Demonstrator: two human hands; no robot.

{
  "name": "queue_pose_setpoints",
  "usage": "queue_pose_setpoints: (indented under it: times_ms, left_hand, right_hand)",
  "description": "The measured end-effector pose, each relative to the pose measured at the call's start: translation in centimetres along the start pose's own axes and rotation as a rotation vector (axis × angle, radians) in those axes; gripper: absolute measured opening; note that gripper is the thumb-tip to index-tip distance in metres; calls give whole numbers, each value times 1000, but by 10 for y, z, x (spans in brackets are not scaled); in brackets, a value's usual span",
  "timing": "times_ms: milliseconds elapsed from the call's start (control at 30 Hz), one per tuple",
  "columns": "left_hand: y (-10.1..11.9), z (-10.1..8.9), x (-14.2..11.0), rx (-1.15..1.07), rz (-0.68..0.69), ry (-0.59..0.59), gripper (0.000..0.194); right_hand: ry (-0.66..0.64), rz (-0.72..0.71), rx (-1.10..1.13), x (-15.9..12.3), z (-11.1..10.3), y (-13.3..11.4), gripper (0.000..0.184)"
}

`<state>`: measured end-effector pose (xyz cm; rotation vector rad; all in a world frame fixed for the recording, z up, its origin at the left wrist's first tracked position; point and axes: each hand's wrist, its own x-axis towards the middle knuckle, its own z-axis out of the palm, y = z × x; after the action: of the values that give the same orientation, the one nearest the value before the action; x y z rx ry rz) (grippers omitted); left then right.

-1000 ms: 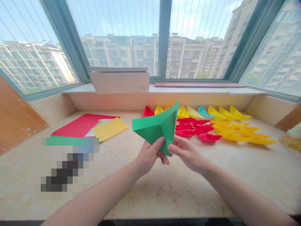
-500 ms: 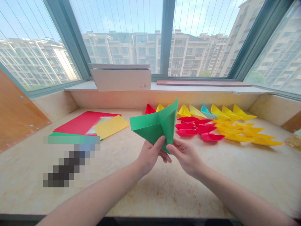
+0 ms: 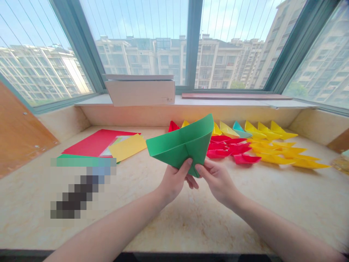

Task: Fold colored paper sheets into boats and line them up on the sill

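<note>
A folded piece of green paper point(image 3: 180, 149) is held up above the counter, its long top edge spread apart like a pocket and its point facing down. My left hand point(image 3: 174, 178) pinches its lower part, thumb on the near face and fingers behind. Close beside it, my right hand point(image 3: 218, 178) grips the lower right edge near the bottom point between thumb and fingers. Behind the green paper stand folded paper boats: several red boats point(image 3: 247, 159), several yellow boats point(image 3: 283, 133) and a blue-green boat point(image 3: 240, 128), some partly hidden by it.
On the left of the counter point(image 3: 152, 229) lie red sheets point(image 3: 89, 142), a yellow sheet point(image 3: 128, 146) and green paper point(image 3: 79, 161). A blurred-out dark object point(image 3: 73, 200) lies nearer. A white box point(image 3: 141, 92) stands on the window ledge beside a flat reddish board point(image 3: 234, 96).
The green paper's top has spread wider, its right corner swinging out to the right. Both hands keep their grip near the bottom. The view has shifted slightly.
</note>
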<state>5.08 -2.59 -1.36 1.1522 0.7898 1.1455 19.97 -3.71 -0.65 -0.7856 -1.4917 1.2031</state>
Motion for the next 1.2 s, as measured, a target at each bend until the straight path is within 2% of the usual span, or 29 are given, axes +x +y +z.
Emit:
queue_pose_setpoints:
  times_ms: [100,267,367,567,800,900,1033,1200]
  left_hand:
    - [0,-1,0,2,7,-34,47]
    - [0,-2,-7,23,-61,-197,50]
    - [-1,-3,-9,1,-76,-241,53]
    - [-2,-4,-6,-29,-59,-195,56]
    - [-4,-1,-3,50,-35,-128,56]
    - [-4,0,-1,91,-33,-118,51]
    - [-3,1,-1,151,-42,-90,40]
    - [-4,5,-3,176,-79,-151,31]
  right_hand:
    - [-69,19,0,3,-7,-7,26]
    - [-414,47,233,7,-26,-17,30]
    - [-477,70,278,8,-31,-17,31]
    - [-406,50,246,11,-25,-13,39]
    - [-102,41,183,10,-17,-3,34]
    - [-11,45,139,8,-14,0,34]
    - [43,74,107,5,-11,-2,35]
    - [166,78,76,5,-9,2,41]
